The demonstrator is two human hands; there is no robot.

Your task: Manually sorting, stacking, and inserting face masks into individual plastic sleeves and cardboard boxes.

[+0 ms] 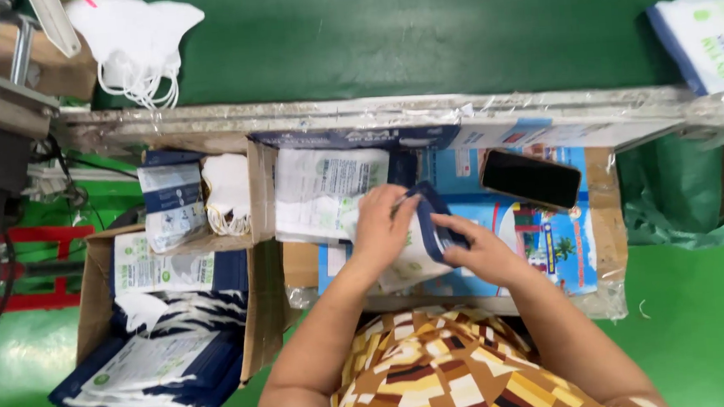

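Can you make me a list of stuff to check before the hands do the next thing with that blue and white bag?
1. Left hand holds the bag: ok.
2. Right hand pinches the bag's blue edge: ok.
3. Bag mouth open: cannot tell.
4. White masks in the small box beside the left hand: ok.
5. Black phone lies apart from both hands: ok.
6. Stack of bags above the left hand: ok.

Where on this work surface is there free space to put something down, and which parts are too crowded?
Free: the green belt between the white masks and the pouches at far right; a smaller patch right of the phone. Crowded: around the left hand and right hand on the pouch, plus the boxes at left.
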